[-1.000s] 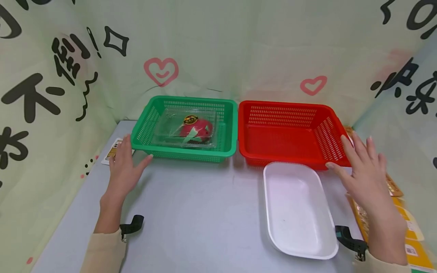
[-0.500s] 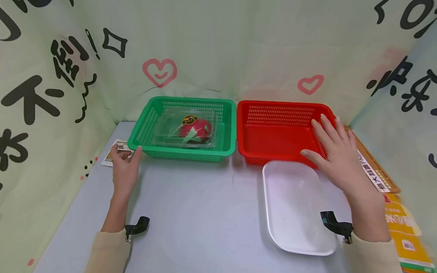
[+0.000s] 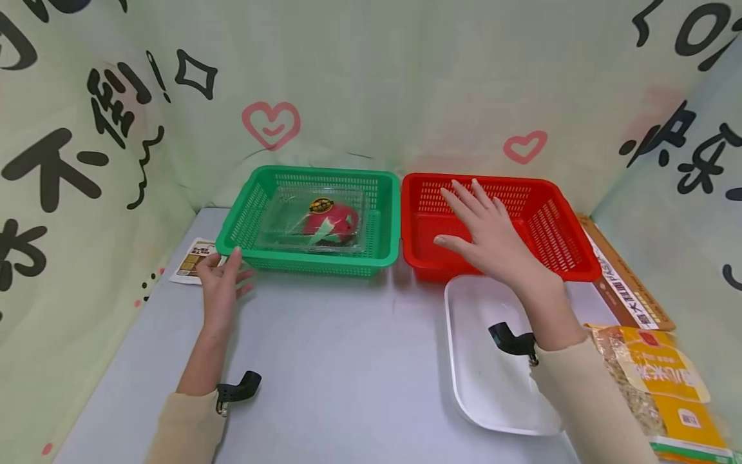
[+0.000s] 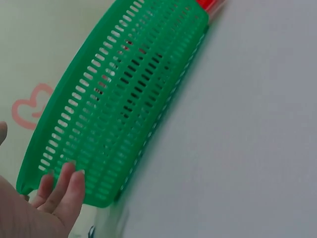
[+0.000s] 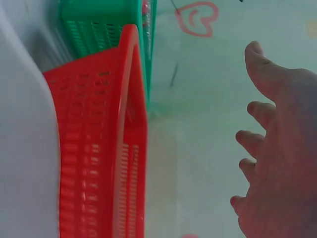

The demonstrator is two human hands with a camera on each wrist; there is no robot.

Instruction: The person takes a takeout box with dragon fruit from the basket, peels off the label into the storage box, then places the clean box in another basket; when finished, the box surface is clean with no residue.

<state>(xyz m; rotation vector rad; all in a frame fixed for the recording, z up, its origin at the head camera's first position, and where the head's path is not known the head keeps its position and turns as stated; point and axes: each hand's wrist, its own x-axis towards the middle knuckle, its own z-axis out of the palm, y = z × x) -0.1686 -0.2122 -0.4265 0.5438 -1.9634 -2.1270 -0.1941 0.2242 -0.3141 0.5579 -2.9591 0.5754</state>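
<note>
**Q:** Surface and room?

**A:** Pale table [image 3: 348, 361], lower centre of the frame. Light cloth [image 3: 377, 77] encloses it at left, rear and right, bearing black characters [image 3: 50, 180] at the sides and two red hearts [image 3: 271, 131] along the upper part.

**Q:** Items on the table?

**A:** Green basket [image 3: 313, 262] at centre, with a clear box [image 3: 278, 225] inside it containing a fruit [image 3: 343, 221]. Red basket [image 3: 420, 261] just beside it, right of centre. White tray [image 3: 475, 367] below that. Packet [image 3: 686, 393] at lower right, card [image 3: 192, 261] left of the green basket.

**Q:** Hands?

**A:** Left hand [image 3: 220, 283]: fingers loosely bent and apart, at the green basket's lower-left corner; contact cannot be told. Right hand [image 3: 493, 241]: fingers straight and spread, above the red basket, holding nothing.

**Q:** Differences from one second earlier?

**A:** The right hand was at the red basket's right end; it has moved left over the middle, leaving the packet in fuller view. The left hand had straight fingers and sat higher. Baskets and tray: position essentially unchanged.
</note>
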